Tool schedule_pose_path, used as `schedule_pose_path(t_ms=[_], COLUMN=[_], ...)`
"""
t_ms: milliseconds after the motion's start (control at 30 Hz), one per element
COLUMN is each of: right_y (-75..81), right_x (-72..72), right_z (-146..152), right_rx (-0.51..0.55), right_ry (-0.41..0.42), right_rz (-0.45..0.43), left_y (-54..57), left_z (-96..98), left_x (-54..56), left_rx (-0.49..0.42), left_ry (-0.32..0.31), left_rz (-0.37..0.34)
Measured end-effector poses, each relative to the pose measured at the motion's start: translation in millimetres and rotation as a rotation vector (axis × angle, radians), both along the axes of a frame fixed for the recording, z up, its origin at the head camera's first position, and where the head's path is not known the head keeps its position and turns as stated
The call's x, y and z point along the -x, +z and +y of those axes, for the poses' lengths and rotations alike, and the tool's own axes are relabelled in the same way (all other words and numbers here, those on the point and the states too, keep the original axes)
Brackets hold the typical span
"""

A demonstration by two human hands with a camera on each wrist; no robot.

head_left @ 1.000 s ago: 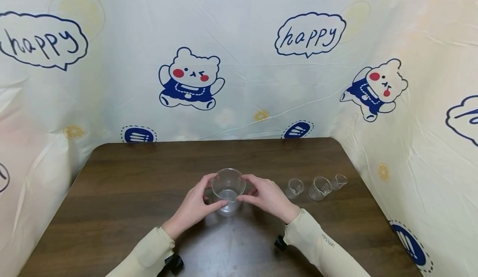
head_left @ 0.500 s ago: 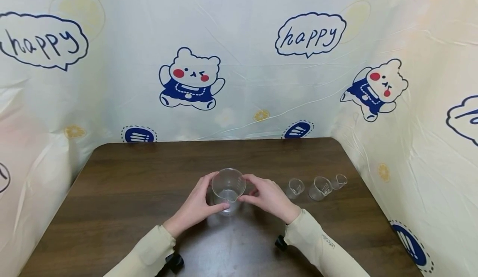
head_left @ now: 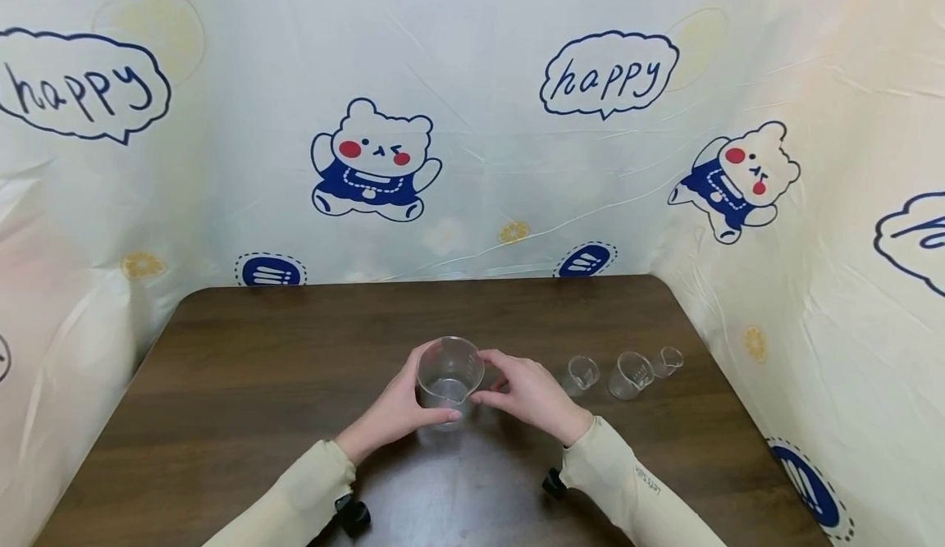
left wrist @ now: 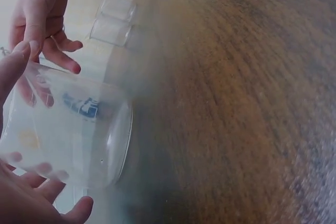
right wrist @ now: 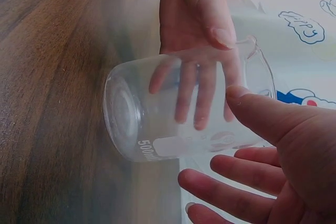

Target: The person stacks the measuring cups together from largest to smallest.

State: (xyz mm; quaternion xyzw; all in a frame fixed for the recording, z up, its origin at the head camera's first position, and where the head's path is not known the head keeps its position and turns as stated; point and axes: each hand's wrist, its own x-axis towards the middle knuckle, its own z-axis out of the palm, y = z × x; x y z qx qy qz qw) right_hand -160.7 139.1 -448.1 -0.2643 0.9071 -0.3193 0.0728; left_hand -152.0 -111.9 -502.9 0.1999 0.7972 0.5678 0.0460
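brown tabletop [head_left: 244, 366] | left hand [head_left: 394, 407], right hand [head_left: 530, 387] | hold glass beaker [head_left: 449, 373]

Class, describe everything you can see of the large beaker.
The large beaker is clear, apparently glass, and looks empty. It has a round open rim, a near-side pouring spout and white markings including "500ml". It appears upright on the brown table. The left-hand grip holds its left side; the right-hand grip is at its right side, contact there unclear.

The left hand [head_left: 399, 407] is wrapping further around the large beaker [head_left: 449, 371]; its thumb [head_left: 440, 416] is sliding lower across the front.
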Motion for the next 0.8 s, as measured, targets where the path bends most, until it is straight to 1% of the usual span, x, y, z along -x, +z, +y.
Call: schedule_pose_path(t_ms=[133,333,467,633,800], right_y=[-0.6,-1.6,-0.5,4.6,12.3], right_x=[0.1,2.1,2.6,3.1,4.0], right_z=[0,2,7,16,27], right_rx=[-0.005,-0.066,-0.1,-0.116,-0.147], right_ry=[0.003,-0.006,-0.016,-0.023,-0.032], right_rz=[0.0,0.015,0.03,0.073,0.145], left_y=[-0.6,-0.3,-1.0,-3.1,-3.4], left_z=[1.4,3.3,3.8,3.5,2.8], left_x=[-0.7,-1.8,-1.3,-0.2,-0.6], left_rx=[0.007,0.02,0.028,0.027,0.033], left_ry=[0.022,0.051,0.055,0.056,0.054], left_rz=[-0.001,-0.017,-0.016,-0.004,-0.001])
